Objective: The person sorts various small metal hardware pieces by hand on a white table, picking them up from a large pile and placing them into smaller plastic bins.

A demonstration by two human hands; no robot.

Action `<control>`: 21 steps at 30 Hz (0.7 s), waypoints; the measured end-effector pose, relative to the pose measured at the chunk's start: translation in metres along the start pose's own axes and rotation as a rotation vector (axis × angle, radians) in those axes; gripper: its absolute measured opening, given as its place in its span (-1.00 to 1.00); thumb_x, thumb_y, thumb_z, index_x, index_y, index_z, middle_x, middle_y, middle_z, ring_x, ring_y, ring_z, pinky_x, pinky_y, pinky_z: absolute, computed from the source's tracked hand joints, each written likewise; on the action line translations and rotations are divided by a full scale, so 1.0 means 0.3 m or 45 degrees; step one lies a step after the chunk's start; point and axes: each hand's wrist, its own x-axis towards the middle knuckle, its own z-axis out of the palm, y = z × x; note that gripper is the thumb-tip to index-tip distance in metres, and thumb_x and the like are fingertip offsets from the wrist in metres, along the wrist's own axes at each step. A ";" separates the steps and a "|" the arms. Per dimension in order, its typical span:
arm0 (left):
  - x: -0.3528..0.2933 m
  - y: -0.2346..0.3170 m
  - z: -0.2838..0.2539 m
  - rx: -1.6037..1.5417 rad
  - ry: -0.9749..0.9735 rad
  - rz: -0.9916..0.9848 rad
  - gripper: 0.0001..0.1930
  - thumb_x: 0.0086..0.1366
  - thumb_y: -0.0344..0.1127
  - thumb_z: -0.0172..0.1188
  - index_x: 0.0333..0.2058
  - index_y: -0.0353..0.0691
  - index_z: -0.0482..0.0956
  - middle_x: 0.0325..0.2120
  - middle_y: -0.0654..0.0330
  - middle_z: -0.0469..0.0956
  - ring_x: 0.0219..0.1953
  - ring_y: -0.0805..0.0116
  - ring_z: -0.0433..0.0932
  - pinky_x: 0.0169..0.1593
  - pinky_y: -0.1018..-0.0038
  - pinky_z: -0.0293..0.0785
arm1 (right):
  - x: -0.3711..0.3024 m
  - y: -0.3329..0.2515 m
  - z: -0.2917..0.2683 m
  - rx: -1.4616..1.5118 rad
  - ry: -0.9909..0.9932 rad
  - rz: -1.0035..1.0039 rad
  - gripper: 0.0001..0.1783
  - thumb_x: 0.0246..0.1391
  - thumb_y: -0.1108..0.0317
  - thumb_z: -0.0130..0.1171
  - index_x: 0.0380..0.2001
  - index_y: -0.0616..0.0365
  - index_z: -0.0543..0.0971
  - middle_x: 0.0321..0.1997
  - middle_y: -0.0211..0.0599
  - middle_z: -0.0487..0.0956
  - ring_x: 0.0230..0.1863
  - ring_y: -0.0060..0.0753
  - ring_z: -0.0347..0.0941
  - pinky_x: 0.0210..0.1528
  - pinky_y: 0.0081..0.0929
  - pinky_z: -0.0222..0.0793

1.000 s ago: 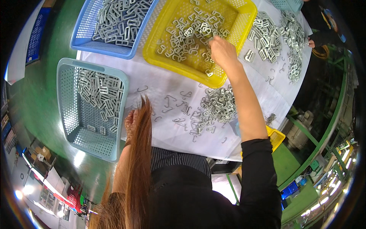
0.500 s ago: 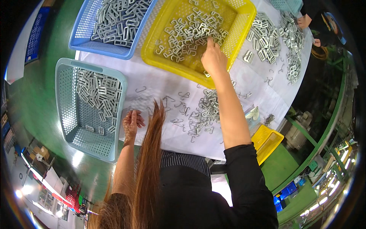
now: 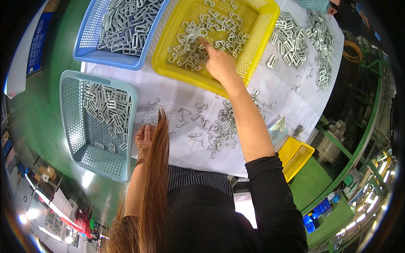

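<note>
My right hand [image 3: 218, 61] reaches into the yellow basket [image 3: 257, 52], its index finger stretched out onto a spread of small metal hooks [image 3: 185, 55]. Some hooks at the fingertip are blurred by motion. The thumb is hidden, and nothing shows gripped. My left hand [image 3: 144, 134] rests on the white-covered table beside the grey-blue basket [image 3: 132, 126], fingers loosely bent and apart. Long hair covers part of it, and I see nothing in it. Between my arms, a heap of bent metal pieces [image 3: 225, 122] lies on the table with loose ones around it.
A blue basket [image 3: 141, 59] of metal buckles [image 3: 128, 29] stands at the far left. Flat buckles [image 3: 110, 103] lie in the grey-blue basket. Piles of metal parts [image 3: 289, 42] sit right of the yellow basket. A small yellow basket [image 3: 297, 158] is by my right elbow. Another person's hand [image 3: 332, 8] shows far right.
My right hand has moved left across the yellow basket, and hooks there have shifted left. The other person's hands have mostly gone out of view. My left hand stays almost in place.
</note>
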 end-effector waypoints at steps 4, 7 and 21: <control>0.008 0.025 -0.015 -0.595 -0.125 -0.396 -0.70 0.34 -0.15 -0.02 -0.38 -0.28 0.54 -0.65 0.28 0.48 -0.64 0.64 0.37 -0.58 0.66 0.28 | 0.025 -0.009 0.008 -0.071 -0.068 -0.078 -0.30 -0.03 0.45 -0.09 0.23 -0.30 0.16 -0.36 -0.10 0.59 -0.31 -0.04 0.54 -0.27 -0.19 0.46; 0.009 0.078 -0.012 -0.577 -0.158 -0.393 -0.69 0.35 -0.14 -0.04 -0.35 -0.29 0.52 -0.67 0.25 0.49 -0.70 0.59 0.41 -0.65 0.66 0.28 | 0.087 0.037 -0.029 -0.056 0.022 0.193 -0.29 -0.03 0.43 -0.06 0.25 -0.27 0.14 -0.36 -0.10 0.59 -0.31 -0.07 0.55 -0.28 -0.22 0.46; 0.004 0.154 -0.018 -0.106 -0.130 -0.125 -0.66 0.35 -0.11 -0.06 -0.33 -0.30 0.50 -0.68 0.24 0.49 -0.72 0.53 0.45 -0.68 0.66 0.29 | 0.086 0.005 -0.006 -0.379 -0.053 -0.694 -0.38 -0.09 0.51 -0.04 0.13 -0.13 0.33 -0.39 -0.14 0.53 -0.39 -0.11 0.53 -0.42 -0.23 0.46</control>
